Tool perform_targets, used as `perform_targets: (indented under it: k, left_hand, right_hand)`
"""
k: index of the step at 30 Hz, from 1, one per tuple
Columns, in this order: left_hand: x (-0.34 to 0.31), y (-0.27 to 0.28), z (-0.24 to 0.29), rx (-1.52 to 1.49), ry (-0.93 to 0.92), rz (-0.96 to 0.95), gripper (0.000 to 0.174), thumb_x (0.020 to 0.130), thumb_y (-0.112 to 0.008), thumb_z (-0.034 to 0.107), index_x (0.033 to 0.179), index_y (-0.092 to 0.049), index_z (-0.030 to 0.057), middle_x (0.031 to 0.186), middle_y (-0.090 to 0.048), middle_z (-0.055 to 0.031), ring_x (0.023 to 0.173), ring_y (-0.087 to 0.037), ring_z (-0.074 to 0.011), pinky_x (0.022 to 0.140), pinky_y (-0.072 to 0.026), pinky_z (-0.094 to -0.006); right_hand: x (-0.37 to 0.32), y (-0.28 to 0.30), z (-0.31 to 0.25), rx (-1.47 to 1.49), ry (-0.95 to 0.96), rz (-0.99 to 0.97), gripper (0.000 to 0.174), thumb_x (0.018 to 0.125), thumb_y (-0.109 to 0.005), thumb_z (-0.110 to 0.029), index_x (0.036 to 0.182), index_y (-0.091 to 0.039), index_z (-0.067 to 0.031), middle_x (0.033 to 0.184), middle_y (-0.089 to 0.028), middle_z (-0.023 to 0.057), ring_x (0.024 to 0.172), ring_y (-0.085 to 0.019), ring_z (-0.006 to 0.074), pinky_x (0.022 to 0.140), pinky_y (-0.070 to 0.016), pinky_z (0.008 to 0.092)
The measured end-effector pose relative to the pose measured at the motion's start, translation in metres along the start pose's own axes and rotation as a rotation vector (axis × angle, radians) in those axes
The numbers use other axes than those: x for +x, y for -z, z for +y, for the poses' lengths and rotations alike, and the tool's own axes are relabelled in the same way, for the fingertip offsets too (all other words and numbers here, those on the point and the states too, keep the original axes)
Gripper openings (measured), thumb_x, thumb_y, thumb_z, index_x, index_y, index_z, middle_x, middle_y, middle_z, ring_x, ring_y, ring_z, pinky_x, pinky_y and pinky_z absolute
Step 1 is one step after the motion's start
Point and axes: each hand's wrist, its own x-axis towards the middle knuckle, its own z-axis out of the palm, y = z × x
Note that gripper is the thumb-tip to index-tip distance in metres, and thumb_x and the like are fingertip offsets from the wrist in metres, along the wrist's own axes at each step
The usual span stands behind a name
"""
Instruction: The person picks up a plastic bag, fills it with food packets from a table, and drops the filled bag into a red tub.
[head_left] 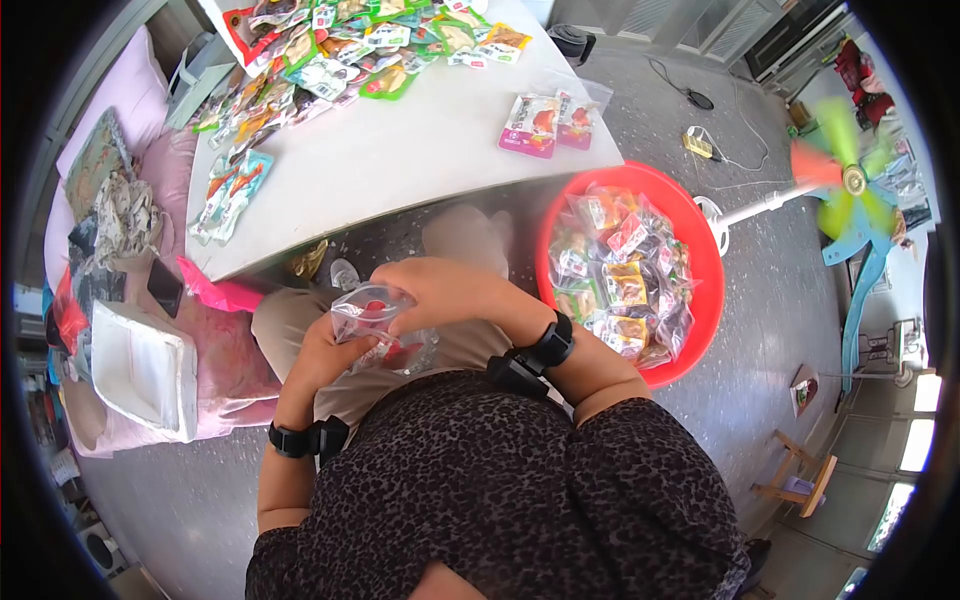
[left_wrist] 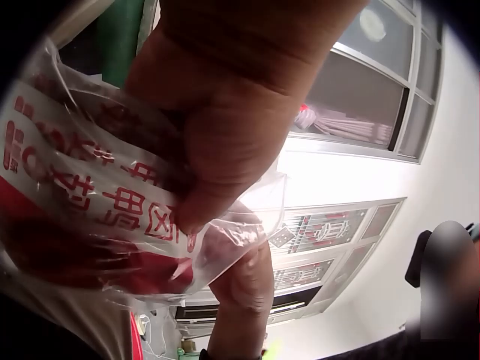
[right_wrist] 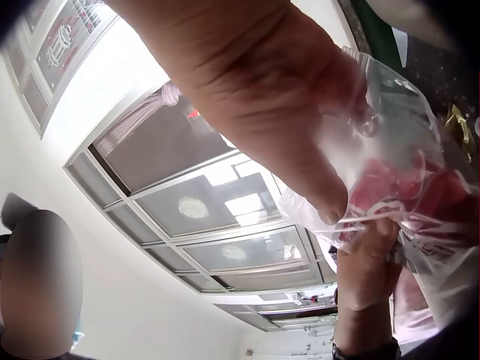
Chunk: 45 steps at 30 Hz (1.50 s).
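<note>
Over the lap, both hands hold a clear plastic bag with red and white packs inside. The left hand pinches its near side with the thumb on top; in the left wrist view that thumb lies on the bag, over red printed characters. The right hand grips the bag's upper edge from the right, and in the right wrist view its thumb presses the clear plastic near the left hand's fingertips. Fingers behind the bag are partly hidden.
A red basin full of bagged packs stands to the right. On the white table lie a heap of colourful packets, two pink packs and some blue-white ones. A white foam box sits at the left.
</note>
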Motion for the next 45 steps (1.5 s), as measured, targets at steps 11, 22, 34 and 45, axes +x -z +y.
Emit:
perform_targets:
  k: [11, 22, 34, 45]
  left_hand:
    - [0.01, -0.003, -0.001, -0.018, 0.038, -0.052, 0.027, 0.071, -0.056, 0.004, 0.097, -0.053, 0.0025, 0.085, -0.056, -0.0006, 0.078, -0.05, -0.0083, 0.069, -0.0405, -0.0234]
    - [0.025, -0.012, 0.012, 0.003, 0.06, -0.207, 0.031, 0.071, -0.059, 0.004, 0.101, -0.051, 0.003, 0.092, -0.054, -0.0009, 0.082, -0.048, -0.0076, 0.073, -0.0395, -0.0227]
    - [0.045, 0.024, -0.049, -0.108, 0.046, -0.011, 0.03, 0.075, -0.055, 0.006, 0.103, -0.045, 0.0014, 0.089, -0.05, -0.001, 0.079, -0.047, -0.0081, 0.069, -0.039, -0.021]
    - [0.046, 0.043, -0.103, 0.102, 0.227, 0.131, 0.029, 0.078, -0.053, 0.016, 0.101, -0.045, -0.0001, 0.083, -0.051, -0.0024, 0.074, -0.048, -0.0088, 0.065, -0.0389, -0.0207]
  right_hand:
    - [-0.005, -0.01, 0.013, 0.019, 0.032, 0.018, 0.037, 0.065, -0.058, -0.028, 0.088, -0.051, -0.0006, 0.078, -0.051, 0.0156, 0.077, -0.05, 0.03, 0.065, -0.0382, 0.0372]
    - [-0.024, -0.004, 0.029, 0.069, -0.024, 0.066, 0.02, 0.074, -0.051, -0.019, 0.08, -0.051, -0.0006, 0.074, -0.051, 0.014, 0.068, -0.051, 0.0259, 0.061, -0.0387, 0.0337]
    - [-0.163, 0.085, 0.043, 0.325, -0.267, 0.587, 0.008, 0.076, -0.052, -0.008, 0.081, -0.054, -0.0026, 0.069, -0.05, -0.0002, 0.066, -0.048, 0.0076, 0.06, -0.0386, 0.0226]
    - [-0.313, 0.091, 0.265, 0.292, -0.967, 1.084, 0.017, 0.069, -0.059, -0.019, 0.068, -0.054, -0.0028, 0.057, -0.049, 0.0007, 0.054, -0.045, 0.0089, 0.048, -0.0357, 0.0248]
